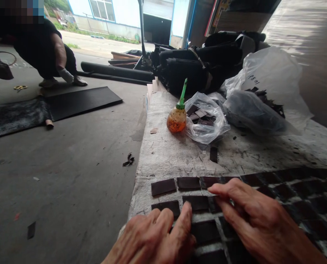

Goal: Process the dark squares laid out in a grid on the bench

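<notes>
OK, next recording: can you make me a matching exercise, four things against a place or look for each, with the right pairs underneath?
1. bottle
2. scissors
3. small clear bag
4. left hand

A. on the floor
B. at the rows of dark pieces
C. green nozzle, orange contents
D. open, beside the bottle

Pairs: 1-C, 2-A, 3-D, 4-B

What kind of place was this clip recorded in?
Probably a small workshop: rows of dark rectangular pieces lie on a cloth-covered worktable, bundled black rolls are piled behind, and a co-worker crouches by sheet material on the floor.
</notes>
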